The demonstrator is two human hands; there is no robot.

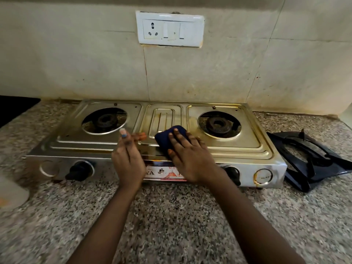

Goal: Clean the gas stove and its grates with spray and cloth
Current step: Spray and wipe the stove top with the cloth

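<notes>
On counter's right edge, beside gas stove (106, 147): black grates (312, 159) stacked. Mid-counter against wall, steel stove, burners bare. Right hand (190, 157) flat, pressing blue cloth (167, 136) at centre; left hand (127, 161) fingers straight, empty.

stove (224, 147): shiny metal, stained
cloth (167, 136): dark blue, soft fabric
grates (312, 155): glossy black
counter (171, 216): speckled stone

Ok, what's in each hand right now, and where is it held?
The right hand presses flat on top of a folded dark blue cloth on the steel gas stove. The left hand holds nothing, fingers resting on the stove top.
</notes>
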